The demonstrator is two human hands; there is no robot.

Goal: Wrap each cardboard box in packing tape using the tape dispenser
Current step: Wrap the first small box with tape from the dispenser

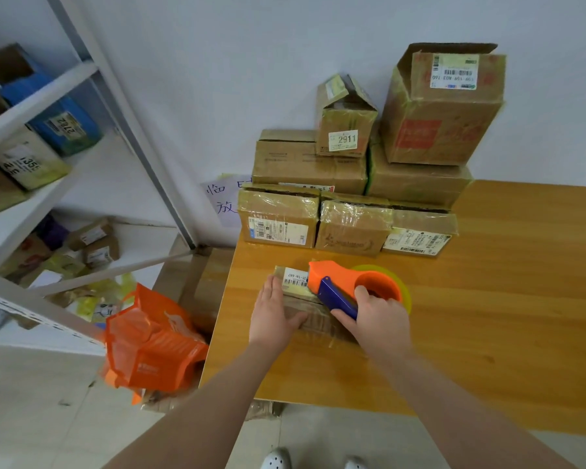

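Closest to me, my left hand (276, 311) lies flat with its fingers straight, pressing down on the small cardboard box (313, 321) near the front-left corner of the table (487, 299). At three o'clock from it, my right hand (378, 316) is curled round the blue handle of the tape dispenser (339, 279). My thumb is hooked into the orange hub where the tape roll (407, 292) sits. The dispenser's nose rests on the box top, pointing to eleven o'clock, touching the white barcode label (295, 277).

I judge this to be a strip being laid across the top. To do it well I should bear down with the flat palm so the light box cannot skid. The nose should stay low against the cardboard so the tape goes down without bubbles. I should draw one straight line past the edge before tilting to cut. Glossy film shows on the near side of the box, but I cannot tell whether tape covers the label.

Farther off at twelve o'clock, a row of taped boxes (352, 228) stands in front of a taller pile (444, 106) by the wall. At eight o'clock an orange bag (153, 340) sits beside the table, and shelving (139, 147) climbs at ten.
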